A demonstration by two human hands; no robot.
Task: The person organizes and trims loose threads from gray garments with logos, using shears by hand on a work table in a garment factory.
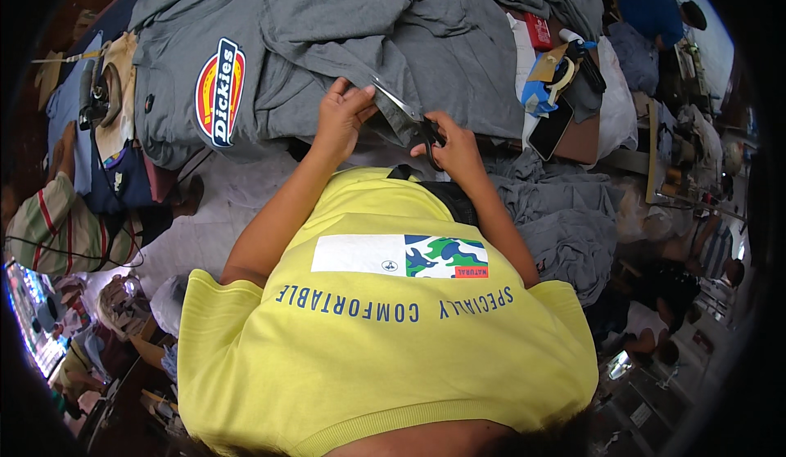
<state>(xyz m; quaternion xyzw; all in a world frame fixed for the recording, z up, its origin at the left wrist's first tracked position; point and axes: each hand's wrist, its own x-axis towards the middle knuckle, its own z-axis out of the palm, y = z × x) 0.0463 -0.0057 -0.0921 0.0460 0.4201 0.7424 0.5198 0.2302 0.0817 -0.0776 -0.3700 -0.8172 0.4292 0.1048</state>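
Observation:
My left hand [342, 115] pinches the edge of a grey garment piece [393, 64] spread over the table. In my right hand [455, 152] are black-handled scissors [407, 115]; their long blades lie open across the grey fabric edge and point toward my left hand. The two hands are about a hand's width apart, just above my yellow shirt [385, 334]. The cloth under the blades is partly hidden by my fingers.
Grey shirts with an oval coloured logo [219, 92] cover the left of the table. A dark phone [550, 129], a blue tape roll [540, 88] and a red box [538, 29] lie to the right. Grey garments [565, 219] are heaped at right. Other people [655, 11] sit nearby.

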